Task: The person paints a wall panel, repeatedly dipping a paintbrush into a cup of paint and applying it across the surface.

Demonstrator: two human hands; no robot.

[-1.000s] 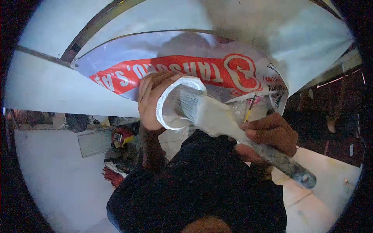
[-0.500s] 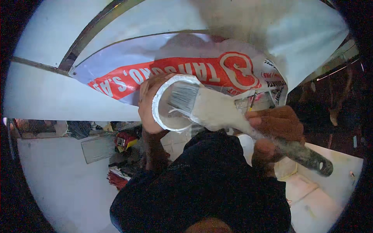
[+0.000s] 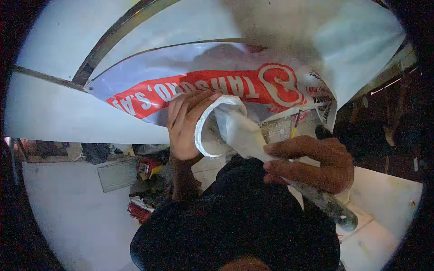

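My left hand (image 3: pixel 183 126) is wrapped around a round, white-rimmed cup (image 3: pixel 200 128) whose mouth is tipped toward me. In my right hand (image 3: pixel 316 162) is a wide paintbrush (image 3: pixel 243 134), pinched between thumb and fingers near the base of its handle. The brush's pale, paint-smeared head reaches into the cup, so its bristles are hidden. Its dark, worn handle end, with a hanging hole, sticks out below my right hand.
Behind the cup hangs a white-and-red printed banner (image 3: pixel 217 83), with pale panels (image 3: pixel 190 22) above it. A red-and-yellow tool (image 3: pixel 148 168) lies at the left beside a grey board (image 3: pixel 115 175). A pale surface (image 3: pixel 384 189) extends at the right.
The brush has gone deeper into the cup, hiding the bristles that showed before. My left hand and the cup have shifted right; the handle end has moved left and down.
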